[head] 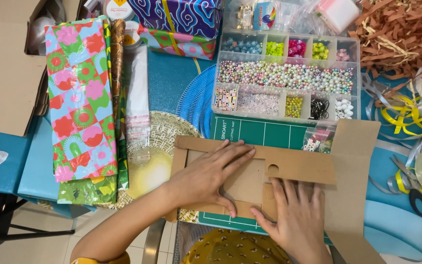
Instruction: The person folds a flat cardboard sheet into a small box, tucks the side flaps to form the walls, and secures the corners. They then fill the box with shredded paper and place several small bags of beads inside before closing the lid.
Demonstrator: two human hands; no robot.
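While the flat brown cardboard piece [269, 166] lies on the green cutting mat [264, 132] near the table's front edge, both hands press it down, seemingly to keep its folded flaps flat. Left hand [211, 173] rests with fingers spread wide, palm down, gripping nothing. Right hand [296, 215] lies the same way, fingers fanned over the lower flap. Behind the mat sits a clear bead box [286, 73]; folded wrapping paper [81, 102] lies toward the left edge.

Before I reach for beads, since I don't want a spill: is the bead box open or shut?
Open, it seems: the bead box shows no lid over its bead-filled compartments.
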